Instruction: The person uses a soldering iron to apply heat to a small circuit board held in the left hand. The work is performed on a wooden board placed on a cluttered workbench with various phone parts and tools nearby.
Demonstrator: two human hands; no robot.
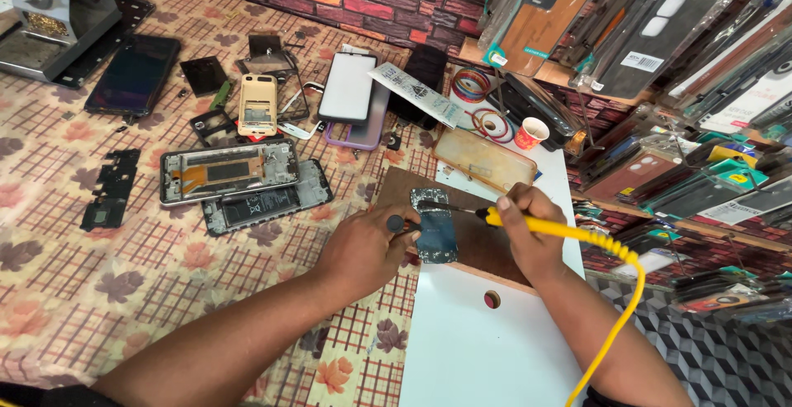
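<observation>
At the far left, a grey metal machine (51, 19) is standing on the patterned cloth with leaf prints (99, 291). Just beside it a black flat phone screen (132, 75) is lying, and lower a black small frame part (110, 188) is lying alone. More to the right, an opened phone body with a silver frame and an orange ribbon cable (228, 171) is resting next to a dark phone back with a battery (266, 202). Above them a gold plastic phone shell (257, 103) is lying.

The left hand (363, 250) is closing around a dark round-ended tool (397, 223) and is touching the small blue-grey circuit board (435, 224). This board is lying on a brown wooden board (487, 246), which is sitting on the white table top (470, 349).

The right hand (532, 230) is gripping a yellow soldering iron with a coiled yellow cable (561, 227), and its tip is pointing at the upper part of the circuit board. Behind, a small red paper cup (531, 133) is standing near a clear amber phone cover (484, 159).
</observation>
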